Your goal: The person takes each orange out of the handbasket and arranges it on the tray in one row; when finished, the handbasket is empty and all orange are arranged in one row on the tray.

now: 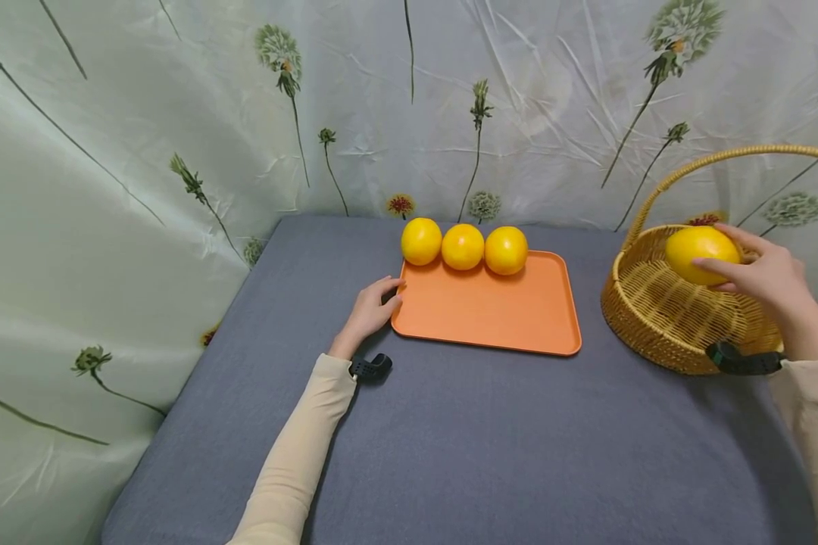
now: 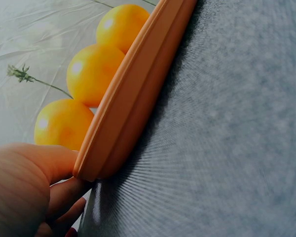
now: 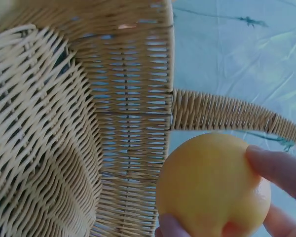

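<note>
My right hand [image 1: 770, 276] grips a glossy yellow-orange orange [image 1: 702, 255] between thumb and fingers. In the head view this fruit appears over the wicker basket [image 1: 654, 325]; the right wrist view has it beside the basket's rim and handle. At the left side of an orange tray [image 1: 484, 310], my left hand [image 1: 369, 310] touches the edge with thumb and fingers, nothing held in it. The left wrist view shows the tray's corner hiding some fingertips [image 2: 64, 197]. Along the tray's back edge, three more oranges [image 1: 463, 247] sit in a row, side by side.
A grey cloth surface [image 1: 518, 446] lies under tray and basket. Behind and to the left hangs a pale curtain [image 1: 382, 98] printed with dandelions. The basket's tall arched handle [image 1: 722, 157] rises at the right.
</note>
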The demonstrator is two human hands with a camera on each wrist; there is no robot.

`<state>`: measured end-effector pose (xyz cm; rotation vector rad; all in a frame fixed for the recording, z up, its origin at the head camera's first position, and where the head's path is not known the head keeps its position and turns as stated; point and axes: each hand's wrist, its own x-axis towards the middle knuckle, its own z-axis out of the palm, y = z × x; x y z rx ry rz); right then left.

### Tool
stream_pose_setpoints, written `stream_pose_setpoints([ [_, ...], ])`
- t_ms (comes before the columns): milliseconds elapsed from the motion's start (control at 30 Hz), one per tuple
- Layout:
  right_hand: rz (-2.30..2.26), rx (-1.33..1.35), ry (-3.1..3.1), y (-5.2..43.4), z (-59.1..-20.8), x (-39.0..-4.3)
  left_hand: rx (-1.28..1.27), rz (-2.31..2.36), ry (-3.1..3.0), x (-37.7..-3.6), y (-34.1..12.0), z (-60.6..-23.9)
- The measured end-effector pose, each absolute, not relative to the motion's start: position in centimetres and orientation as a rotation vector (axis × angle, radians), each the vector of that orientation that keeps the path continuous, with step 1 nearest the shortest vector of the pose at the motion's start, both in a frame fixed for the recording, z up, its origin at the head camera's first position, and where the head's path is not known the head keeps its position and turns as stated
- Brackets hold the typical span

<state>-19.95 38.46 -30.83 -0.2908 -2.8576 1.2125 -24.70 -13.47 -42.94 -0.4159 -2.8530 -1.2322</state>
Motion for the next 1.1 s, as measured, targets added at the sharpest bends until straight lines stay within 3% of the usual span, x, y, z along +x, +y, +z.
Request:
stream_pose_setpoints([
  [767,1.502,-0.254,-2.541,35.6,-30.2,-18.2,-0.433,-1.227,-2.837,-24.9,-13.6,-43.3],
  [1100,2.091,-0.015,-2.039,33.9,-30.8,-17.9,-0.446,-1.226,-2.816,-25.0,-13.5,-43.4],
])
